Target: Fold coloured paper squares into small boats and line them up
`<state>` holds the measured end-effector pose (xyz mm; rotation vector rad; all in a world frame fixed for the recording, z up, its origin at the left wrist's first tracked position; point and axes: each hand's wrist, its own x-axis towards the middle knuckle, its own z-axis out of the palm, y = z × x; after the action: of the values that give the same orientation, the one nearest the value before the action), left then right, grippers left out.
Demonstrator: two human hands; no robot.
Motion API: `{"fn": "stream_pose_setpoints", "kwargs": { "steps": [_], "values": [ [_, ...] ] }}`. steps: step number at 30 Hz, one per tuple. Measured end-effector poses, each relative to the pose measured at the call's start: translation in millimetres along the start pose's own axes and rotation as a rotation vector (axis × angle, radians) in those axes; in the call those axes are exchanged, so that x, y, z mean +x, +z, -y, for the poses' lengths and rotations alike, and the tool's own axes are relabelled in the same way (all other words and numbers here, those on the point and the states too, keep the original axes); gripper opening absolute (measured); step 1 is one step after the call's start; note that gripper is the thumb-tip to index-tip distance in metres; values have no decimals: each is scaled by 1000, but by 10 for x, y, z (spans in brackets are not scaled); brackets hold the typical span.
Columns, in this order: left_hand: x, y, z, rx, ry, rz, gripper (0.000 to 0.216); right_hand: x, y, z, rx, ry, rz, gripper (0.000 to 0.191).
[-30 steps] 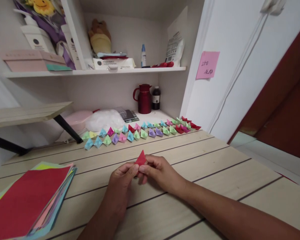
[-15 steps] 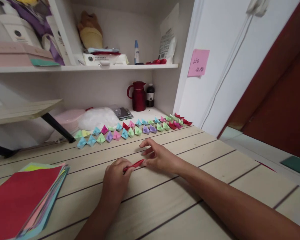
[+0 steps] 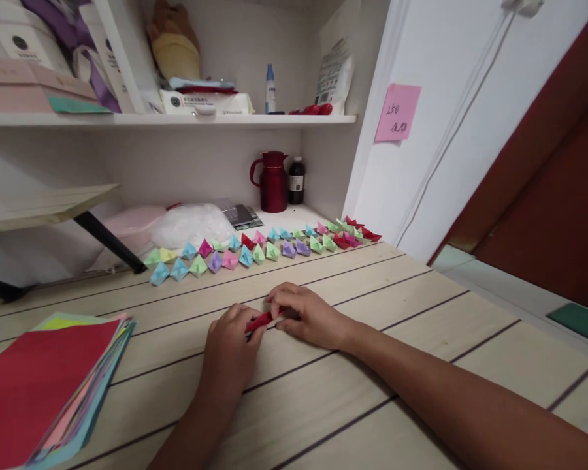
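A small folded piece of red paper (image 3: 259, 321) lies flat on the wooden table (image 3: 372, 307) between my hands. My left hand (image 3: 231, 343) pinches its left end with curled fingers. My right hand (image 3: 304, 316) presses down on its right end, fingers bent over it. Beyond my hands, two rows of several small folded paper boats (image 3: 255, 251) in blue, green, pink, purple and red run along the table's far edge.
A stack of coloured paper sheets (image 3: 44, 385), red on top, lies at the near left. Behind the boats are a white plastic bag (image 3: 191, 225), a red jug (image 3: 273, 183) and a dark bottle (image 3: 296, 181). A shelf (image 3: 176, 119) above holds boxes and bottles.
The red folded paper was held up in both hands a second ago; it is now pressed flat on the table. My right hand's fingers have curled back over it.
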<state>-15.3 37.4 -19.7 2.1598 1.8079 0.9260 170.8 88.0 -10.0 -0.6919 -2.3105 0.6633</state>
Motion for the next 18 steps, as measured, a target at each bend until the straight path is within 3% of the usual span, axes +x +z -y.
{"fn": "stream_pose_setpoints", "kwargs": {
  "steps": [3,8,14,18],
  "values": [
    [4,18,6,-7,-12,-8,14,21,43,-8,-76,19,-25,17],
    [2,32,13,-105,-74,-79,43,36,-11,-64,-100,61,-49,14],
    [-30,33,0,-140,146,7,24,8,-147,-118,-87,94,0,13],
    [-32,24,-21,-8,147,14,20,4,-170,-116,-88,73,31,18]
  ]
}}
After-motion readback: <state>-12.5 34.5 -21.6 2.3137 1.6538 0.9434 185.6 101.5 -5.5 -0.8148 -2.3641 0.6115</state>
